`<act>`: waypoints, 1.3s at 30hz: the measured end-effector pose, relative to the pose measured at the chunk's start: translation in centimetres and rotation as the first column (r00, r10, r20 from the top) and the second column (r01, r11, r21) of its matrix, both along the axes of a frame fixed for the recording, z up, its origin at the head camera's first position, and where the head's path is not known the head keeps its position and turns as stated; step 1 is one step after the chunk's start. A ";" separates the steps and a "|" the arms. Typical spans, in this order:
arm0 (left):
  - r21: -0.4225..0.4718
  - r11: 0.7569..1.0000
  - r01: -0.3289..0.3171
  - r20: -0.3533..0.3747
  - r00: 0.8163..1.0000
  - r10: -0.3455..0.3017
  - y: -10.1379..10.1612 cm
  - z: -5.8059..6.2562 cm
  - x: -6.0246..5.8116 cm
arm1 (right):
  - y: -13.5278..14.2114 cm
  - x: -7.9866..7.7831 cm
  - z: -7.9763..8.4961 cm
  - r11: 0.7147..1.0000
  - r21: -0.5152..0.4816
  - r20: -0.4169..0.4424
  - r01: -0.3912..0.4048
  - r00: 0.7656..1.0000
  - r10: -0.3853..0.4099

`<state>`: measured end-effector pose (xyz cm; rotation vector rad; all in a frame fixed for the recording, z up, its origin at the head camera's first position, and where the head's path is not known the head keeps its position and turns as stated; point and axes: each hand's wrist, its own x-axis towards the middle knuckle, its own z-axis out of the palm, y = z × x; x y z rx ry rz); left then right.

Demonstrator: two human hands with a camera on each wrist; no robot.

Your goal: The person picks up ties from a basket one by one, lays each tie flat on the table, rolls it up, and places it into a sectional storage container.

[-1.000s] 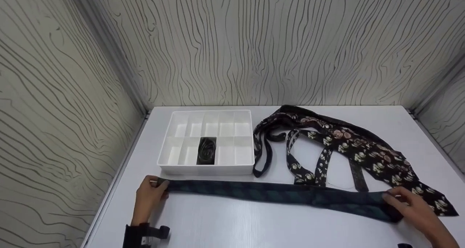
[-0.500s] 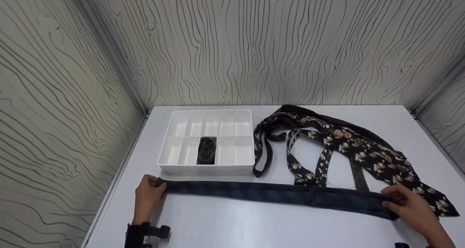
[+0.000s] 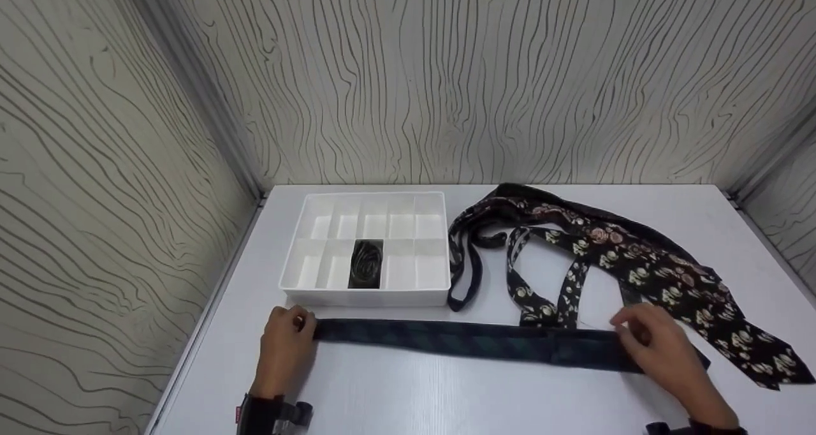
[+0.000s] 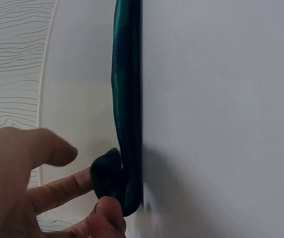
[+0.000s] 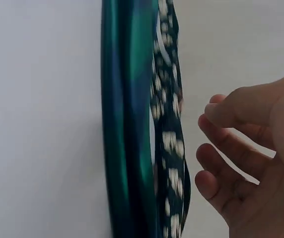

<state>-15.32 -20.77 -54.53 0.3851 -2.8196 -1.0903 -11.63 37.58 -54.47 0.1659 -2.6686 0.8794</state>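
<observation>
A dark green and navy necktie [image 3: 446, 339] lies stretched left to right along the front of the table, its wide end at the right. My left hand [image 3: 287, 336] is at its narrow end, and in the left wrist view the fingers [image 4: 62, 191] hold that end, bent into a small curl [image 4: 107, 176]. Over the wide part hovers my right hand [image 3: 660, 352], fingers loosely bent and holding nothing. The right wrist view shows this hand [image 5: 251, 139] apart from the green necktie [image 5: 129, 119], with a gap between them.
A white divided box [image 3: 366, 298] stands behind the necktie, a rolled black necktie [image 3: 366, 264] in one compartment. To its right, several dark floral neckties [image 3: 637, 263] lie in a loose heap, reaching down to the green one. Patterned walls [image 3: 408, 84] enclose the table.
My right hand has let go of the necktie's wide end and moved left above it. The left hand has shifted slightly right, and its fingers have curled the narrow end.
</observation>
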 end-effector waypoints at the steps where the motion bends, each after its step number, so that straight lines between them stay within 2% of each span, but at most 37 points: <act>1: 0.004 1.000 0.002 0.011 1.000 -0.002 0.1 0.0 0.1 | -1.0 -0.1 0.1 0.999 0.011 0.020 -0.031 0.999 0.031; 7: 0.028 1.000 0.001 0.056 0.998 -0.002 0.2 0.0 0.2 | -6.7 -0.3 -0.1 0.970 0.053 0.071 -0.239 0.969 0.235; 10: 0.056 0.998 0.008 0.025 1.000 -0.010 0.7 -0.2 0.1 | -9.0 -0.6 0.0 0.950 0.093 0.093 -0.298 0.953 0.289; 13: 0.082 0.995 0.049 -0.022 0.999 -0.048 1.4 -0.2 -0.1 | -11.0 -0.9 0.2 0.933 0.134 0.129 -0.333 0.940 0.317; 15: 0.076 0.994 0.084 -0.053 0.995 -0.080 1.9 -0.2 -0.1 | -12.1 -1.1 0.3 0.916 0.147 0.170 -0.373 0.922 0.348; 18: 0.050 0.990 0.134 -0.071 0.989 -0.131 2.6 -0.2 -0.1 | -13.6 -1.5 0.5 0.888 0.131 0.252 -0.440 0.881 0.399; 21: 0.025 0.987 0.160 -0.074 0.985 -0.158 3.1 -0.3 0.1 | -15.3 -1.9 0.7 0.864 0.136 0.283 -0.484 0.855 0.434; 25: 0.016 0.991 0.130 -0.049 0.990 -0.129 3.3 -0.4 0.4 | -18.1 -2.4 1.0 0.831 0.142 0.275 -0.537 0.828 0.489; 30: 0.002 0.997 0.083 -0.007 0.997 -0.083 3.6 -0.5 0.5 | -22.0 -2.9 0.7 0.762 0.165 0.222 -0.626 0.777 0.590; 33: 0.016 0.995 0.094 -0.022 0.995 -0.094 4.1 -0.5 0.2 | -24.2 -3.2 0.3 0.718 0.201 0.157 -0.667 0.745 0.648; 35: 0.021 0.993 0.120 -0.051 0.992 -0.118 4.7 -0.5 0.1 | -25.4 -3.4 0.1 0.698 0.220 0.123 -0.682 0.729 0.674; 39: 0.022 0.984 0.178 -0.106 0.979 -0.175 5.9 -0.7 0.1 | -27.3 -3.8 -0.1 0.665 0.246 0.127 -0.705 0.704 0.699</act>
